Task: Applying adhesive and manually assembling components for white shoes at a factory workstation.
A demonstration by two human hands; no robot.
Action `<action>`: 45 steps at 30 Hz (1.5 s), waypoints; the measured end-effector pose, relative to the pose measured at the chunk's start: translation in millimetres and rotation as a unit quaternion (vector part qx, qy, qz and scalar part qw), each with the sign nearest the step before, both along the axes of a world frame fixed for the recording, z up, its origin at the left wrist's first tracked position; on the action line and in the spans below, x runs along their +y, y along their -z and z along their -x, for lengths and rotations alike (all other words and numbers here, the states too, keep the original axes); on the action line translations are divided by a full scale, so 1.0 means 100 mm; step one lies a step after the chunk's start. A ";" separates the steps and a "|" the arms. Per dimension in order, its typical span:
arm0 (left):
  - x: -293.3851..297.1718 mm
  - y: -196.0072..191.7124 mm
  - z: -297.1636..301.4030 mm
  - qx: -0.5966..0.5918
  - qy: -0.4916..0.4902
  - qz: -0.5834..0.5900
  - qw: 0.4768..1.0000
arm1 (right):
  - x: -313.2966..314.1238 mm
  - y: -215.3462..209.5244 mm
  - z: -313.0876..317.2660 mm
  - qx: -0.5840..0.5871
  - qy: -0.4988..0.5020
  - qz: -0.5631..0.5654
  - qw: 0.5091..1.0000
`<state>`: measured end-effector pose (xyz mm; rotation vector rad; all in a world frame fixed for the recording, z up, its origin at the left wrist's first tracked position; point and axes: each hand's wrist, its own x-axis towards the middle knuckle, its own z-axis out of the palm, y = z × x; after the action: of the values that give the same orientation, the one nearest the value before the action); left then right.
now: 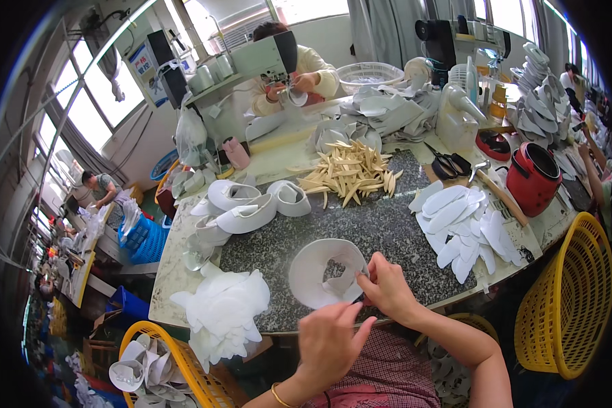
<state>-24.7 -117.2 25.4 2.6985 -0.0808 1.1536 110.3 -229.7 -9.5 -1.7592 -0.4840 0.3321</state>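
Observation:
A white ring-shaped shoe upper stands at the near edge of a dark speckled stone slab. My right hand pinches its right rim between thumb and fingers. Close by, at the near side of the piece, my left hand has its thumb apart from its fingers and nothing visible between them. Several finished-looking white uppers sit at the slab's back left. Thin white padding pieces are heaped at the front left, and flat white pieces lie spread at the right.
Beige curved strips are piled at the slab's back. Black scissors, a hammer and a red pot stand at the right. Yellow baskets flank the table. Across it, a person works at a sewing machine.

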 end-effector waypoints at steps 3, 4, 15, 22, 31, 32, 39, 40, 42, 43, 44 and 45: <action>0.03 0.22 -0.16 0.120 0.000 -0.061 0.991 | -0.05 0.15 0.06 -0.028 -0.046 0.026 0.998; 0.16 0.30 -0.18 0.159 -0.001 -0.074 0.985 | -0.08 0.02 0.11 0.020 -0.084 0.059 0.995; 1.01 -0.02 -0.33 0.387 0.240 0.105 0.884 | -0.20 -0.39 -0.20 -0.427 -0.211 0.047 0.878; 0.93 -0.07 -0.36 0.335 0.234 0.104 0.907 | 0.01 -0.30 -0.31 -0.326 -0.359 0.074 0.871; 0.87 0.32 -0.27 0.138 0.183 -0.271 0.935 | -0.07 0.14 -0.01 -0.684 -0.151 0.127 0.702; 0.87 0.32 -0.27 0.136 0.185 -0.288 0.930 | -0.10 0.15 0.03 -0.681 -0.160 0.144 0.700; 0.70 0.31 -0.05 0.183 0.158 -0.354 0.904 | -0.29 0.15 0.07 -0.673 -0.182 0.132 0.705; 0.64 0.24 -0.06 0.191 0.144 -0.320 0.917 | -0.29 0.12 0.07 -0.677 -0.187 0.122 0.701; 0.54 0.17 -0.06 0.199 0.141 -0.269 0.932 | -0.31 0.11 0.10 -0.680 -0.191 0.114 0.699; 0.50 0.19 -0.06 0.199 0.144 -0.268 0.932 | -0.32 0.12 0.12 -0.677 -0.200 0.120 0.698; 0.45 0.22 -0.07 0.204 0.133 -0.257 0.935 | -0.34 0.12 0.13 -0.675 -0.209 0.125 0.697; 0.42 0.24 -0.06 0.211 0.118 -0.247 0.939 | -0.34 0.12 0.13 -0.675 -0.209 0.124 0.697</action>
<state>-18.3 -75.1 1.7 3.1823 -0.6893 0.5139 96.8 -264.2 -21.7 -1.8829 -1.9822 -0.7499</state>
